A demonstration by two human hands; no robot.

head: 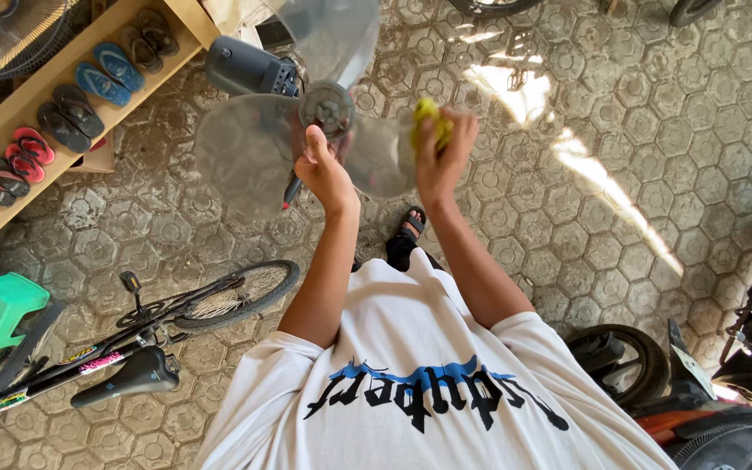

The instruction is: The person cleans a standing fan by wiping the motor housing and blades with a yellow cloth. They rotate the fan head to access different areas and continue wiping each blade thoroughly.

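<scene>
Here, held up over the paved floor point(654, 104), the translucent grey fan blade point(254, 148) is gripped near its hub by the closed left hand point(324, 170). The right hand point(444, 152) presses a bunched yellow-green cloth point(428, 117) against one blade. Likely risk: hard wiping twists the blade from that single grip, dropping it onto the pavers.

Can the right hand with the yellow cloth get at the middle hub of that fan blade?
Probably yes. The right hand holds the yellow cloth against one blade, beside the hub. Nothing lies between them; the left hand grips below the hub.
</scene>
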